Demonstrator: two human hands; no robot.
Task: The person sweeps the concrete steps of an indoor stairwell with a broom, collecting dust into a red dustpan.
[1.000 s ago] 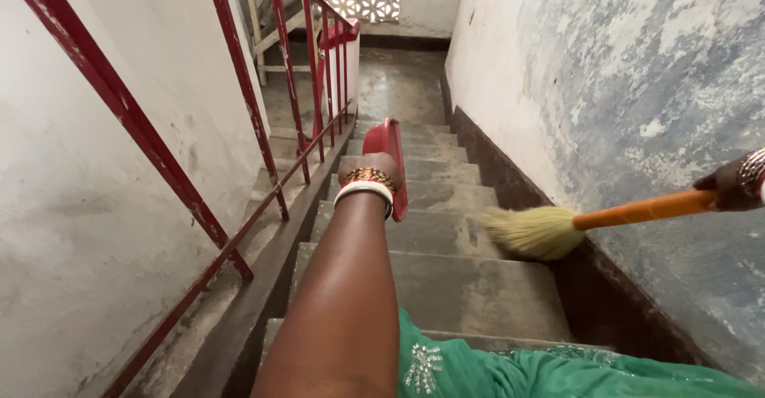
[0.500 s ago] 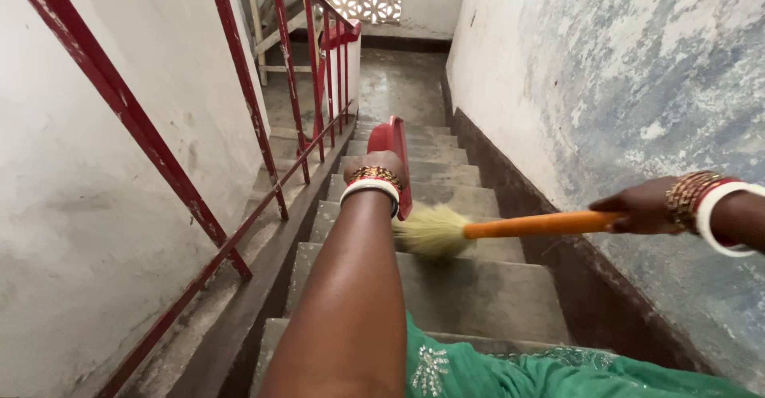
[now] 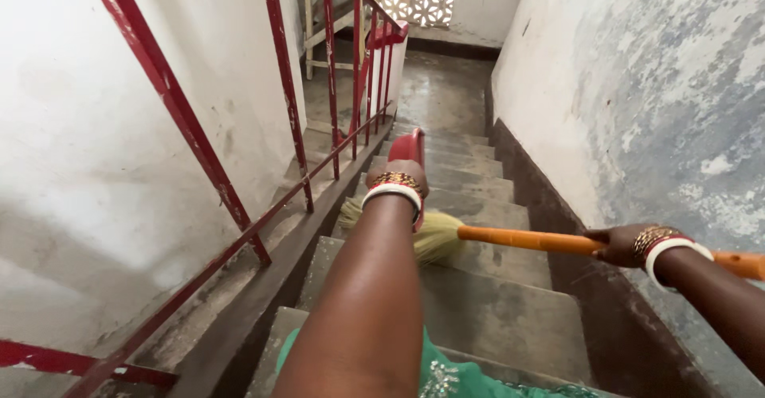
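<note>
I look down a concrete staircase (image 3: 486,318). My left hand (image 3: 396,176), with bangles at the wrist, grips the handle of a red dustpan (image 3: 409,149) held out over the steps. My right hand (image 3: 617,244) is closed on the orange handle of a broom (image 3: 526,240). The broom's straw head (image 3: 434,237) reaches left under my left wrist and lies on a step just below the dustpan. My left forearm hides part of the bristles. Green cloth (image 3: 446,374) of my clothing shows at the bottom edge.
A red metal railing (image 3: 287,127) runs down the left side beside a white wall. A peeling blue-grey wall (image 3: 661,103) closes the right side. A landing (image 3: 442,87) lies below, with a patterned vent block and a wooden ladder beyond the railing.
The broom head swept from the right wall leftwards across the step to under the dustpan. My right hand came further into view. The camera shifted, so the view moved rightwards.
</note>
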